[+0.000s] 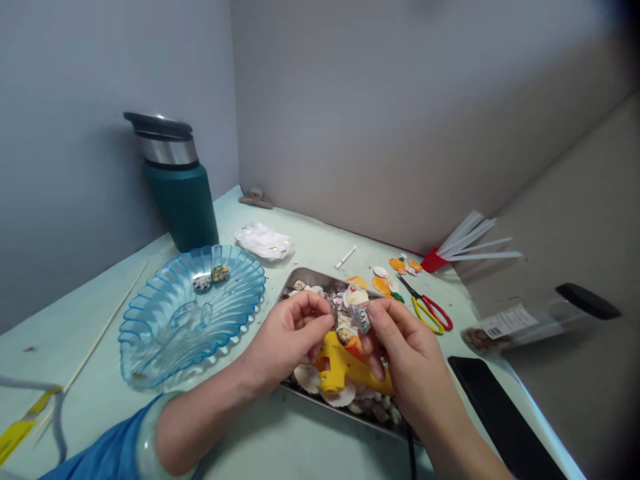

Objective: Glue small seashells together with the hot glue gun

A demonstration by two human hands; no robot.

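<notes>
My right hand pinches a grey and white ridged seashell between thumb and fingers. Close beside it, my left hand has thumb and forefinger pressed together; whatever sits in that pinch is too small to make out. Both hands are above a metal tray filled with assorted seashells. A yellow glue gun lies across the shells, partly covered by my right hand.
Left of the tray is a blue scalloped dish holding two shells. A green bottle stands behind it. Scissors, orange shells, a red holder with glue sticks, a clear jar and a black phone-like slab lie rightward.
</notes>
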